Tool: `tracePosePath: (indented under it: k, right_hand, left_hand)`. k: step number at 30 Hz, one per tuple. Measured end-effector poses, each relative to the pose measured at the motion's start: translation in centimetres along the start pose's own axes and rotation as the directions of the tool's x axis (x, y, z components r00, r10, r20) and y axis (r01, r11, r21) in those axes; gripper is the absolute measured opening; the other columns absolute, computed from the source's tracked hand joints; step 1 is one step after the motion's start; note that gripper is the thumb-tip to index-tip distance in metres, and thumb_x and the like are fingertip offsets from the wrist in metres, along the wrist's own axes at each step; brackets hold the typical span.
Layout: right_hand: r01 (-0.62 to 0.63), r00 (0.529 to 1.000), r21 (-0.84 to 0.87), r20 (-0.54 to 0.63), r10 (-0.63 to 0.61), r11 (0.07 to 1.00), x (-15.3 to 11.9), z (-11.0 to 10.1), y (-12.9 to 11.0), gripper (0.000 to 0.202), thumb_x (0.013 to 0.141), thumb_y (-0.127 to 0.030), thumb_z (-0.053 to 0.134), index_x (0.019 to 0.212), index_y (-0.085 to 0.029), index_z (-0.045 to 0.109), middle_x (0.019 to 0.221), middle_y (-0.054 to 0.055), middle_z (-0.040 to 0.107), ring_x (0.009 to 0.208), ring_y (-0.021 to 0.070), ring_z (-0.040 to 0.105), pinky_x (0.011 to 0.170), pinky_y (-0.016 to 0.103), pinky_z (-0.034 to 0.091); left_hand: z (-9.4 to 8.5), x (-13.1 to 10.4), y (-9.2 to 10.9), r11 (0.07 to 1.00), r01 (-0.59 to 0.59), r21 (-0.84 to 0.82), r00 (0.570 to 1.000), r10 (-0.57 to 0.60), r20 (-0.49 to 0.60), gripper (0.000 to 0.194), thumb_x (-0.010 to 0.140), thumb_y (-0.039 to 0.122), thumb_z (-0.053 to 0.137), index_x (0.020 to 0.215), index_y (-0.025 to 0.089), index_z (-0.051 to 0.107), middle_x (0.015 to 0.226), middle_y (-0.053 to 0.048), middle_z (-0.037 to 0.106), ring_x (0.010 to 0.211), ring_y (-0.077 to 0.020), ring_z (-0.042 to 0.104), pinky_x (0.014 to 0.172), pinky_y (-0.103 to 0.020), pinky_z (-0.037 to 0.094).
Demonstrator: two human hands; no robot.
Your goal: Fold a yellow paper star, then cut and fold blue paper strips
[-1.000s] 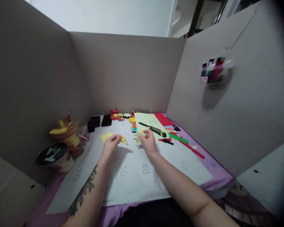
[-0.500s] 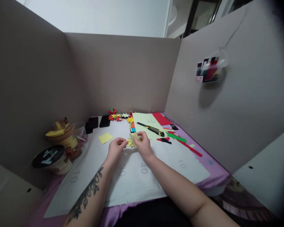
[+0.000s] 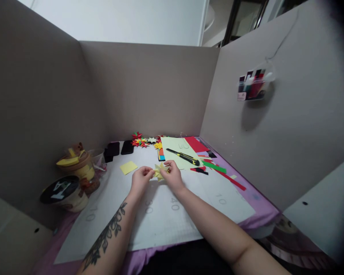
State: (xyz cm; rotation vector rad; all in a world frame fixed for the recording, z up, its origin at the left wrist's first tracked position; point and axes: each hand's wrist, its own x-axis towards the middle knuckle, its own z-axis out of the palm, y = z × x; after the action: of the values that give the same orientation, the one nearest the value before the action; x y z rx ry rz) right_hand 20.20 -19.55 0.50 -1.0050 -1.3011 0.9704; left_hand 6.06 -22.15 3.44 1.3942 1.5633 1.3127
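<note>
Both hands have met since a second ago: the left hand (image 3: 141, 179) and right hand (image 3: 172, 176) pinch the yellow folded paper star (image 3: 160, 170) just short of the black-and-yellow utility knife (image 3: 183, 156); a light grip would spare its points.

Dim, even indoor light from above. Soft shadow falls below the clear plastic wall pocket (image 3: 253, 86) on the grey partition. Wide-angle bending; dark vignette right of the pocket. Slight softness overall.
</note>
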Motion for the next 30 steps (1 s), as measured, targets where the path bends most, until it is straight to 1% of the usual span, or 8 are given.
tracePosePath:
  k: [5, 9, 13, 17, 22, 27, 30]
  right_hand:
    - [-0.083, 0.995, 0.109, 0.064, 0.076, 0.991, 0.06, 0.07, 0.33, 0.034, 0.066, -0.031, 0.064, 0.094, -0.023, 0.046, 0.061, -0.008, 0.052, 0.050, 0.0113, 0.053, 0.048, 0.023, 0.044]
    - [-0.116, 0.990, 0.165, 0.094, 0.101, 0.979, 0.02, -0.04, 0.37, 0.037, 0.064, -0.032, 0.066, 0.092, -0.023, 0.045, 0.060, -0.008, 0.054, 0.049, 0.0124, 0.054, 0.048, 0.024, 0.044]
    - [-0.118, 0.990, 0.145, 0.099, 0.104, 0.982, -0.14, 0.02, 0.21, 0.037, 0.063, -0.031, 0.066, 0.092, -0.023, 0.045, 0.060, -0.007, 0.054, 0.049, 0.0125, 0.053, 0.048, 0.023, 0.043]
    - [-0.104, 0.991, 0.113, 0.099, 0.093, 0.988, -0.12, 0.14, 0.36, 0.035, 0.063, -0.030, 0.065, 0.092, -0.023, 0.045, 0.059, -0.008, 0.052, 0.046, 0.0111, 0.049, 0.046, 0.022, 0.040]
    - [-0.113, 0.993, 0.085, 0.047, 0.109, 0.990, 0.06, 0.20, 0.73, 0.034, 0.063, -0.028, 0.061, 0.093, -0.022, 0.045, 0.053, -0.011, 0.043, 0.040, 0.0085, 0.040, 0.040, 0.019, 0.033]
    - [-0.103, 0.994, 0.085, 0.033, 0.100, 0.991, 0.04, 0.25, 0.78, 0.033, 0.063, -0.026, 0.061, 0.092, -0.022, 0.045, 0.052, -0.012, 0.043, 0.041, 0.0086, 0.042, 0.041, 0.018, 0.034]
    - [-0.118, 0.993, 0.100, 0.040, 0.114, 0.988, 0.00, 0.25, 0.84, 0.032, 0.063, -0.026, 0.062, 0.090, -0.022, 0.045, 0.051, -0.012, 0.042, 0.040, 0.0085, 0.043, 0.041, 0.018, 0.033]
  left_hand:
    - [0.09, 0.15, -0.35, 1.000, 0.007, -0.013, 1.000, -0.007, 0.000, 0.021, 0.064, 0.035, 0.065, 0.073, 0.016, 0.065, 0.062, -0.003, 0.065, 0.059, -0.0153, 0.058, 0.052, -0.024, 0.040]
    - [0.08, 0.21, -0.39, 1.000, 0.018, -0.017, 1.000, -0.018, -0.020, 0.022, 0.063, 0.035, 0.065, 0.073, 0.016, 0.066, 0.061, -0.003, 0.065, 0.058, -0.0156, 0.059, 0.052, -0.024, 0.041]
    - [0.09, 0.37, -0.65, 1.000, 0.013, -0.017, 0.999, -0.013, -0.041, 0.019, 0.063, 0.033, 0.065, 0.072, 0.016, 0.066, 0.064, -0.004, 0.066, 0.060, -0.0164, 0.060, 0.052, -0.024, 0.042]
    - [0.27, 0.40, -0.96, 1.000, 0.016, -0.026, 0.999, -0.017, -0.046, 0.017, 0.064, 0.032, 0.065, 0.071, 0.016, 0.065, 0.063, -0.004, 0.065, 0.058, -0.0160, 0.059, 0.050, -0.024, 0.041]
    - [0.65, 0.26, -0.84, 0.998, 0.029, -0.059, 0.999, -0.030, -0.015, 0.019, 0.064, 0.033, 0.065, 0.070, 0.016, 0.064, 0.059, -0.002, 0.062, 0.054, -0.0141, 0.055, 0.048, -0.023, 0.039]
    - [0.59, 0.17, -0.64, 0.996, 0.007, -0.092, 1.000, -0.008, -0.010, 0.019, 0.064, 0.035, 0.064, 0.070, 0.017, 0.062, 0.057, 0.001, 0.059, 0.051, -0.0122, 0.052, 0.046, -0.022, 0.038]
    - [0.40, 0.18, -0.71, 0.992, 0.028, -0.121, 0.999, -0.031, -0.020, 0.020, 0.064, 0.035, 0.064, 0.069, 0.016, 0.062, 0.057, 0.001, 0.058, 0.050, -0.0114, 0.051, 0.046, -0.022, 0.038]
